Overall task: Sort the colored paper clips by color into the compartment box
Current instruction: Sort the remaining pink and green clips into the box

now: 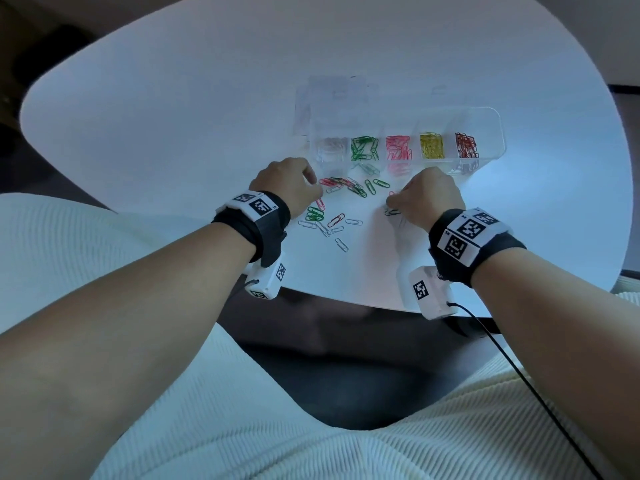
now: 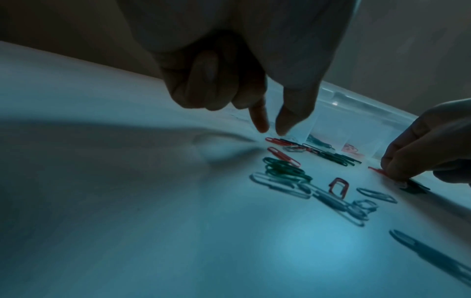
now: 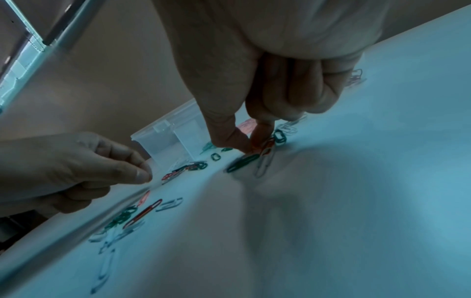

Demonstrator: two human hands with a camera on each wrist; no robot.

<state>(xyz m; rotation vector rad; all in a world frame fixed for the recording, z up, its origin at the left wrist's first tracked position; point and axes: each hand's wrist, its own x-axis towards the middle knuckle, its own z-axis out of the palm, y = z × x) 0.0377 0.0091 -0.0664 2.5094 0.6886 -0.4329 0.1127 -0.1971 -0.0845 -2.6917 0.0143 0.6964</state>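
A clear compartment box (image 1: pixel 498 133) holds white, green, pink, yellow and red paper clips, one colour per cell. Loose green, red, pink and white clips (image 1: pixel 349 187) lie on the table in front of it. My right hand (image 1: pixel 391 202) pinches a red paper clip (image 3: pixel 267 146) between thumb and forefinger on the tabletop, beside a green clip (image 3: pixel 242 162) and a white one. Over the left end of the loose row, my left hand (image 1: pixel 313 181) points its thumb and forefinger down with a narrow gap just above a red clip (image 2: pixel 276 141). I see nothing between its fingertips (image 2: pixel 260 125).
The round white table (image 1: pixel 173 116) ends close to my lap. A green bunch (image 1: pixel 314 213) and several white clips (image 1: pixel 341 244) lie nearer me. The box's clear lid (image 1: pixel 329 98) lies open behind it. A black cable (image 1: pixel 519 375) runs from my right wrist.
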